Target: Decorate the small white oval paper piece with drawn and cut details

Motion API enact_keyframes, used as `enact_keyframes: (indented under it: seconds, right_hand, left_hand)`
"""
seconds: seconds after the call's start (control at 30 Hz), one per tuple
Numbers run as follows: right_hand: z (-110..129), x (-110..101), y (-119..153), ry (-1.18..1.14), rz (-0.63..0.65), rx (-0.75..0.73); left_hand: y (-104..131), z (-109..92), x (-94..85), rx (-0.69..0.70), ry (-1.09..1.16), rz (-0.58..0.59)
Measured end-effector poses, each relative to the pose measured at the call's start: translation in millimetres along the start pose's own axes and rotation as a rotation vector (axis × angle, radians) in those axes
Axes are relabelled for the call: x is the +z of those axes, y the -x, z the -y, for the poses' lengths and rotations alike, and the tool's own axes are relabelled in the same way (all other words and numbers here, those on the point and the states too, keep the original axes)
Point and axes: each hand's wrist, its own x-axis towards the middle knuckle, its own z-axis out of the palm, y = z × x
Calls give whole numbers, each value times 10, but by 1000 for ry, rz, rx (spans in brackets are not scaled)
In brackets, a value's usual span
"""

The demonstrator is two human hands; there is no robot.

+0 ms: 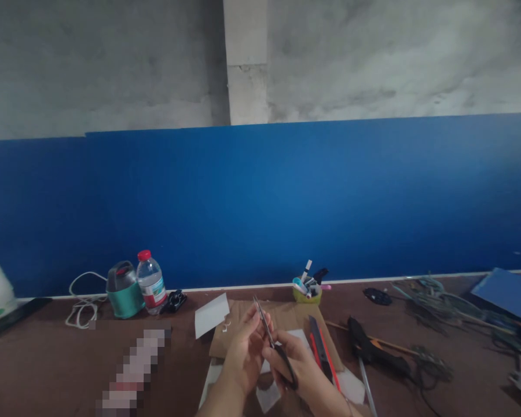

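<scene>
My right hand [298,364] grips a pair of scissors [267,329] by the black handles, blades pointing up and away from me. Close beside the blades, my left hand [248,347] is closed with its fingers curled; anything in its pinch is too small to make out. Both hands are above a sheet of brown cardboard [284,313]. White paper scraps lie around them, including a cut piece [268,398] below the hands. A red and black utility knife [323,350] rests to the right of my right hand.
Behind the cardboard stands a yellow-green pen holder [308,297]. A black glue gun [375,350] and tangled cables [434,313] lie right. Leftward are a white sheet [212,315], a red-capped water bottle [151,284], a teal container [125,300] and a white cord [84,307].
</scene>
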Motion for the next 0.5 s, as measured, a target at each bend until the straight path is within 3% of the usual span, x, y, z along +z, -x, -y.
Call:
enact_keyframes:
  seconds: [0.27,0.5]
  right_hand:
    - [-86,-34,-40,26,-16,1]
    - [12,-13,11,52,-37,50]
  left_hand:
    - [-14,2,-9,-1,27,27]
    - [6,0,-5,-33,30,-18]
